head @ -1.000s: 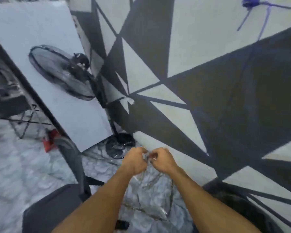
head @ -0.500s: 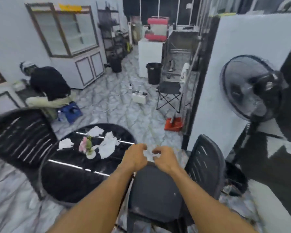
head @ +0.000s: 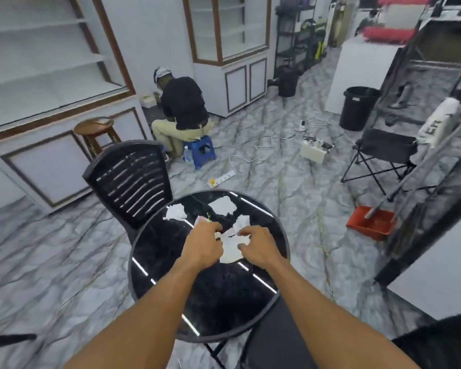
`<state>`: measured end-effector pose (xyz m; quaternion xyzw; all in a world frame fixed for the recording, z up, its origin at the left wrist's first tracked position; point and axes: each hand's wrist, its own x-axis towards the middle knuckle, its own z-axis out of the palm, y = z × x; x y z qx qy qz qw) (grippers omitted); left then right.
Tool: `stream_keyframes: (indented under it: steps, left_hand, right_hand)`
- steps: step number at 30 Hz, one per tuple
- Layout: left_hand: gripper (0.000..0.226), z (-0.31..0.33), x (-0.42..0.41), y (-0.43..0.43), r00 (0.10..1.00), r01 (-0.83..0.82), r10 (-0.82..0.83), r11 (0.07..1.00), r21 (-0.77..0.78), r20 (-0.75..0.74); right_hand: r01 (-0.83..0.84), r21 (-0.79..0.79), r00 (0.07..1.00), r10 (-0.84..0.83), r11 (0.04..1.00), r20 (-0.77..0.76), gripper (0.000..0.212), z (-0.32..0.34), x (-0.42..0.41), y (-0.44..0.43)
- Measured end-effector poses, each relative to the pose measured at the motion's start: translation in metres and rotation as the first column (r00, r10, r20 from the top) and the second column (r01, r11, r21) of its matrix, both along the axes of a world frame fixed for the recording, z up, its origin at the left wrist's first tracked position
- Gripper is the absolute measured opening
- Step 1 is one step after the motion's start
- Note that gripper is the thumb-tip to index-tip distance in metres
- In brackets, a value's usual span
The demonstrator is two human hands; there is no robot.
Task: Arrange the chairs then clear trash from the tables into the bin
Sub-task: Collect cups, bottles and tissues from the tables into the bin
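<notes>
On the round glossy black table (head: 224,302): large torn white paper scrap (head: 230,251), long axis 12 to 6
Left hand (head: 205,245): fingers curled at its 9 o'clock edge, grip unclear
Right hand (head: 257,249): curled at 3 o'clock, equally near, grip likewise unclear

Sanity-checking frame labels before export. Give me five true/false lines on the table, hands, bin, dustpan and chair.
1. Torn white paper scraps lie on the round black table. True.
2. The left hand and right hand are both over the table. True.
3. The bin stands right against the table. False: it stands far off across the floor, well apart from the table.
4. The dustpan on the floor is blue. False: it is red.
5. A black slatted chair stands at the table's far left edge. True.
</notes>
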<state>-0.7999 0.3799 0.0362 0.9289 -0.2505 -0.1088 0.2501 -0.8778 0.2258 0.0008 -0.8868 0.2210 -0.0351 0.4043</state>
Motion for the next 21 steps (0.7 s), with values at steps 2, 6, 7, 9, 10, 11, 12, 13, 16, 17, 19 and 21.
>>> stream_keyframes:
  steps: [2, 6, 7, 9, 10, 11, 12, 13, 16, 17, 19, 21]
  left_hand:
    - [0.032, 0.006, 0.02, 0.005, 0.999, -0.04, 0.04, 0.999, -0.003, 0.021]
    - [0.036, 0.017, 0.071, 0.016, 0.994, -0.093, 0.094, 0.996, -0.02, 0.049]
    - [0.04, 0.017, 0.085, 0.019, 0.992, -0.112, 0.113, 0.994, -0.014, 0.061]
    - [0.042, 0.012, 0.113, 0.024, 0.987, -0.141, 0.14, 0.99, 0.004, 0.082]
    - [0.042, 0.007, 0.127, 0.025, 0.986, -0.145, 0.143, 0.989, 0.009, 0.085]
    - [0.042, 0.002, 0.14, 0.025, 0.986, -0.143, 0.142, 0.99, 0.01, 0.082]
    - [0.042, -0.005, 0.154, 0.025, 0.988, -0.14, 0.139, 0.99, 0.011, 0.072]
    - [0.042, -0.014, 0.167, 0.024, 0.99, -0.135, 0.134, 0.991, 0.017, 0.053]
    - [0.047, -0.052, 0.211, 0.025, 0.99, -0.12, 0.124, 0.991, 0.053, -0.065]
    - [0.051, -0.066, 0.226, 0.026, 0.985, -0.12, 0.128, 0.99, 0.07, -0.116]
    - [0.056, -0.095, 0.252, 0.026, 0.977, -0.098, 0.12, 0.987, 0.129, -0.178]
    - [0.065, -0.121, 0.273, 0.024, 0.978, -0.039, 0.083, 0.973, 0.227, -0.19]
  right_hand:
    - [-0.047, -0.006, 0.999, 0.046, 0.999, -0.023, 0.037, -0.001, 0.024, -0.002]
    - [-0.117, -0.032, 0.993, 0.117, 0.993, -0.022, 0.035, 0.001, 0.075, 0.0]
    - [-0.127, -0.032, 0.992, 0.127, 0.991, -0.008, 0.036, 0.002, 0.089, 0.001]
    - [-0.132, -0.019, 0.991, 0.132, 0.991, 0.007, 0.04, 0.002, 0.118, 0.003]
    - [-0.125, -0.015, 0.992, 0.125, 0.992, 0.009, 0.041, 0.0, 0.133, 0.003]
    - [-0.115, -0.015, 0.993, 0.115, 0.993, 0.009, 0.041, -0.003, 0.147, 0.002]
    - [-0.101, -0.017, 0.995, 0.101, 0.995, -0.001, 0.04, -0.006, 0.16, 0.0]
    - [-0.08, -0.025, 0.997, 0.079, 0.996, -0.023, 0.041, -0.012, 0.171, -0.003]
    - [0.016, -0.148, 0.982, -0.044, 0.989, -0.183, 0.043, -0.037, 0.189, -0.017]
    - [0.026, -0.188, 0.962, -0.075, 0.982, -0.263, 0.044, -0.049, 0.19, -0.021]
    - [-0.01, -0.222, 0.886, -0.095, 0.975, -0.454, 0.055, -0.072, 0.189, -0.023]
    - [-0.048, -0.221, 0.783, -0.101, 0.974, -0.613, 0.081, -0.094, 0.189, -0.021]
